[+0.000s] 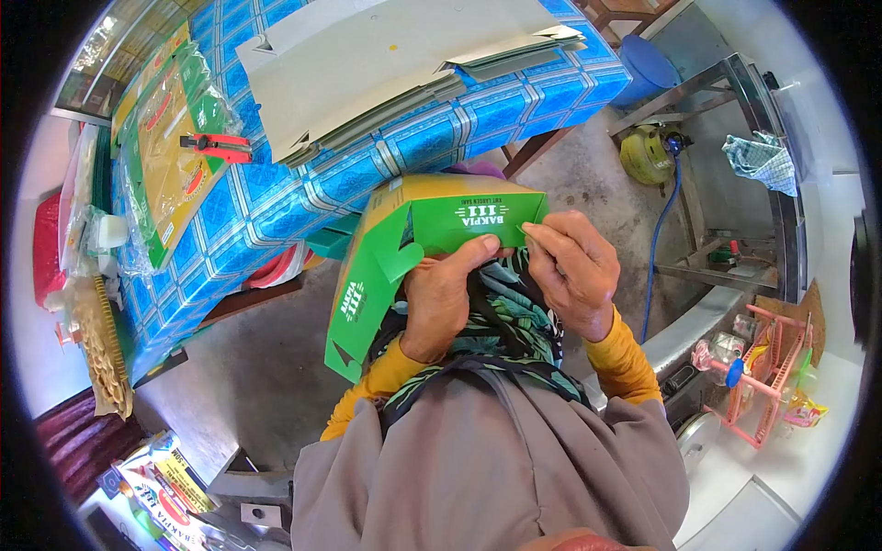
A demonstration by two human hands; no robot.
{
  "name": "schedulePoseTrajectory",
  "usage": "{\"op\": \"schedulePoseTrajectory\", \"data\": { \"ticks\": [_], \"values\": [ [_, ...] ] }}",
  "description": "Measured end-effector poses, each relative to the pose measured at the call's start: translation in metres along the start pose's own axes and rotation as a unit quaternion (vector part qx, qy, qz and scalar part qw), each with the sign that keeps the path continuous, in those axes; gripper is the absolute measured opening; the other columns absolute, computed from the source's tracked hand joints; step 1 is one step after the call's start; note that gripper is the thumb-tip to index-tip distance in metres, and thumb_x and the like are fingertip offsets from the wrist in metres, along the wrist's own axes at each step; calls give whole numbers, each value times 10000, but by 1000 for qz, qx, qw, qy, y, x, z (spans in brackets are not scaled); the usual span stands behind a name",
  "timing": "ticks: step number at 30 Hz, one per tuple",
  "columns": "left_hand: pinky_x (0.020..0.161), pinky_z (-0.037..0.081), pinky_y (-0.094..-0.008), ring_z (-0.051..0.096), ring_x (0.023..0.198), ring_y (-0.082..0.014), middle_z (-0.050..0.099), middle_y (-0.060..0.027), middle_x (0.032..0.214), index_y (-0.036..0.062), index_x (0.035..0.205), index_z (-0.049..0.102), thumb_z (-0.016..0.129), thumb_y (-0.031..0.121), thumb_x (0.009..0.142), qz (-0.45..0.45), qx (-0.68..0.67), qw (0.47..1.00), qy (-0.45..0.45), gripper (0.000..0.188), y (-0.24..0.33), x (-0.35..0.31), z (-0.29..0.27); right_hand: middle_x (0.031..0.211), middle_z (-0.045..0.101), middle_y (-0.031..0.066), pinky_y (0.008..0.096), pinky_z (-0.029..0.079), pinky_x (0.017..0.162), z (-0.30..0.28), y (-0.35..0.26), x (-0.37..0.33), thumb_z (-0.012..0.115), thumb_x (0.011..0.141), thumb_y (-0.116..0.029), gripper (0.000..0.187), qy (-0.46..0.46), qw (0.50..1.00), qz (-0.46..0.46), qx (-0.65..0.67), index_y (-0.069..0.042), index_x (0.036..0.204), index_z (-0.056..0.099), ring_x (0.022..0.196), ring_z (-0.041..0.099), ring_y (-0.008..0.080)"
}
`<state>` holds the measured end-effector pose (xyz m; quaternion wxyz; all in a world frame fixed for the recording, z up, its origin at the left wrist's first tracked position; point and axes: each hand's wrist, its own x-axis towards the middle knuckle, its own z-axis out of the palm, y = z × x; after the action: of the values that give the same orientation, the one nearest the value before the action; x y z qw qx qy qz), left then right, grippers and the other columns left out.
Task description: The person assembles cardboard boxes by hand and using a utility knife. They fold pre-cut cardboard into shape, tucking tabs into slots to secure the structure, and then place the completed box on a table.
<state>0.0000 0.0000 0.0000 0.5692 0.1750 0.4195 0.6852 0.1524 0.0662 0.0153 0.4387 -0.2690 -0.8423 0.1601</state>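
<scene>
A partly folded green and yellow cardboard box (439, 237) is held above my lap, close to the front edge of the table. My left hand (435, 308) grips its near panel, thumb on the green face and the other fingers mostly hidden behind. At the panel's right corner, my right hand (581, 275) has thumb and forefinger pinched on the edge. The left end panel and its flaps stick out unfastened toward my left forearm. Flat grey-white cardboard sheets (358, 69) lie stacked on the table beyond.
A blue checked cloth covers the table (220, 275). On its left lie plastic-wrapped printed cartons (170, 147) and a red box cutter (217, 147). To the right are a green gas cylinder (647, 152) with a blue hose, a metal stand (772, 184) and a pink rack (763, 376).
</scene>
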Motion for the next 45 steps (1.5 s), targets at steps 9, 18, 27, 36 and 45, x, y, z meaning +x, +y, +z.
{"op": "schedulePoseTrajectory", "data": {
  "ticks": [9,18,27,36,45],
  "values": [
    [799,576,-310,690,865,-186,717,-89,997,-7,1059,683,687,-31,843,-30,-49,998,13,217,-2,-4,0,869,568,111,362,501,572,-4,-4,3,716,641,48,331,-65,993,-79,-58,50,965,649,706,600,276],
    [770,515,-281,668,859,-167,714,-66,986,33,1039,713,683,61,882,64,166,984,11,162,-3,-8,-7,853,575,123,350,474,530,6,-6,3,718,629,88,353,-63,992,-86,-69,71,976,659,655,586,263],
    [765,511,-328,649,877,-190,689,-66,977,93,1071,706,641,122,902,176,467,866,-8,184,9,-10,-15,894,558,134,364,500,582,19,-3,3,718,676,32,344,-34,991,-112,-63,68,1008,636,718,595,292],
    [781,512,-278,635,841,-136,696,-43,944,26,1051,689,693,55,874,76,170,979,83,180,5,-14,-45,805,594,143,358,493,580,31,-5,57,707,752,3,126,-153,977,-98,114,28,868,666,677,605,293],
    [634,520,-283,648,698,-155,701,-67,866,10,950,679,779,12,760,28,-23,988,149,214,-27,-10,-53,888,632,155,436,490,706,207,-43,215,690,861,-263,254,-234,939,-230,99,-13,899,666,845,615,346]
  ]
}}
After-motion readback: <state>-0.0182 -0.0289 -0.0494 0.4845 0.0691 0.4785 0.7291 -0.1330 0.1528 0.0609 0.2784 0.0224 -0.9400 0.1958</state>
